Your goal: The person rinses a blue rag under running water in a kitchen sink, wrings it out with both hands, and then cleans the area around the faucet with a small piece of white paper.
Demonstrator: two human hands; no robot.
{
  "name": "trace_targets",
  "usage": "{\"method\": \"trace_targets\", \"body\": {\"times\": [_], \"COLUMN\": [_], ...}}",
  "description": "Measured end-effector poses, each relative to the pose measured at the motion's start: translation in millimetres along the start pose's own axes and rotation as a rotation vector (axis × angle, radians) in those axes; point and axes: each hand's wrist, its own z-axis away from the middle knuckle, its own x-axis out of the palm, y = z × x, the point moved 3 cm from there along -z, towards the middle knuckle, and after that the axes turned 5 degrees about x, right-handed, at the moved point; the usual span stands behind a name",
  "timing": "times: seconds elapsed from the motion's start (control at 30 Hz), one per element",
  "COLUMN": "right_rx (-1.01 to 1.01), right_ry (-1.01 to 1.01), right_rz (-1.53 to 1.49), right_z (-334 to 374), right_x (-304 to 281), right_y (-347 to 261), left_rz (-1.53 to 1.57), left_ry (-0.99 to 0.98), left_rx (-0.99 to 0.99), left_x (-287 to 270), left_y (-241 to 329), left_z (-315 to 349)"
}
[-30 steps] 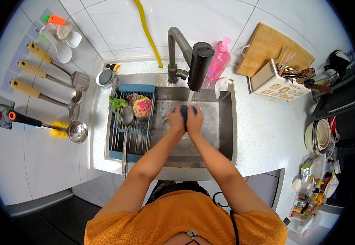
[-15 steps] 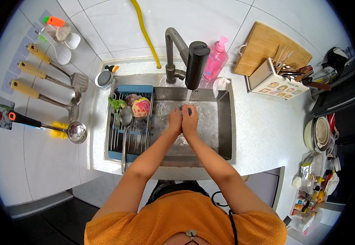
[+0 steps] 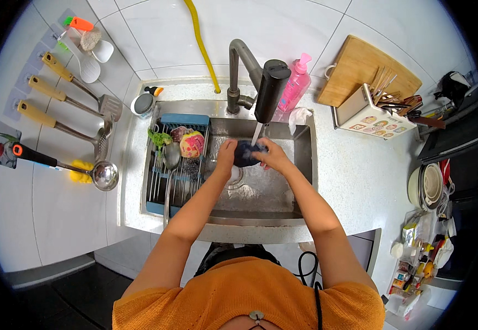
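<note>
1. The dark cloth (image 3: 244, 154) is between my two hands, just over the sink (image 3: 274, 192), under the water stream (image 3: 257, 133) from the black-headed faucet (image 3: 272, 91).
2. My left hand (image 3: 227, 155) holds the cloth's left end, its fingers curled in close. My right hand (image 3: 274, 155) pinches the right side; those fingers are blurred, so I cannot tell exactly how each one sits.
3. Below my hands, the sink holds a patch of white foam (image 3: 234, 175) near the drain.
4. At the sink's left sits a blue-ended wire rack (image 3: 185, 119). In it lie a leafy green bunch (image 3: 159, 138), a pink-and-yellow sponge (image 3: 192, 144), a dark scrubber (image 3: 190, 166) and a long metal spoon (image 3: 171, 157), its handle reaching past the rack's near end.
5. Behind the sink's right side stands a pink pump bottle (image 3: 295, 91); I cannot tell how full it is.
6. Farther right, a cream utensil holder (image 3: 360, 113) carries chopsticks (image 3: 380, 85) and dark-handled tools, before a wooden cutting board (image 3: 354, 66).
7. At back left stands a grey-lidded jar (image 3: 142, 104), its contents hidden.
</note>
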Motion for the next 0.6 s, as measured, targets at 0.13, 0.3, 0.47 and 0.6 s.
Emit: {"method": "trace_targets", "body": {"times": [0.13,0.3,0.47,0.6], "right_rx": [-0.526,-0.643,-0.819,-0.870], "right_ry": [0.255,0.262,0.086,0.409], "right_rz": [0.521,0.555,0.699,0.539], "right_z": [-0.9,38.4,58.3,61.8], "right_x": [-1.9,16.1,18.8,17.5], "right_y": [-2.4,-38.2,-36.4,-43.0], "left_rz": [0.036,0.595,0.734,0.845], "left_ry": [0.108,-0.107,-0.046,-0.066], "left_rx": [-0.310,-0.758,-0.397,-0.493], "left_x": [-2.0,23.5,18.7,38.0], "left_y": [-17.7,-5.8,2.7,24.6], "left_z": [10.4,22.8,-1.2,8.3]}}
